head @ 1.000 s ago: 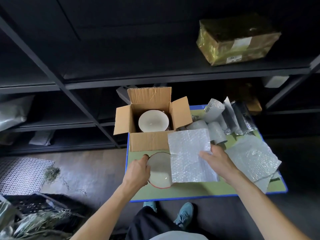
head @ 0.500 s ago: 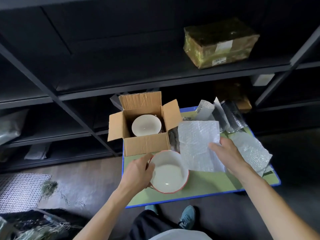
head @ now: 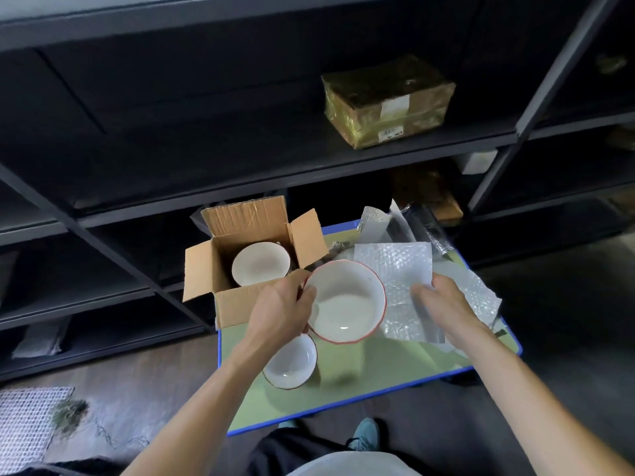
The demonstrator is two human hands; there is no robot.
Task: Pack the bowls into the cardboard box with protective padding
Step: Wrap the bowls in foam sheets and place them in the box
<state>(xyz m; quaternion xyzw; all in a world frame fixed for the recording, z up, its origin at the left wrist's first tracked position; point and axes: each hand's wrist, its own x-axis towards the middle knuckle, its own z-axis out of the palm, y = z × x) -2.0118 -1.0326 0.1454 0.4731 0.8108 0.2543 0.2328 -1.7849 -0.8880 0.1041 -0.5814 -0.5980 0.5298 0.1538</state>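
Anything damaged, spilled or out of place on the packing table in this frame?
Nothing stands out. The bowl in the box sits upright, the red-rimmed bowl in the left hand looks intact, and the right hand holds the bubble wrap sheet.

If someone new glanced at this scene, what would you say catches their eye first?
Probably the red-rimmed white bowl held up at centre by the left hand, just in front of the open cardboard box, which already holds another bowl. Beside it, the right hand grips a bubble wrap sheet, and a smaller bowl sits on the green table below.
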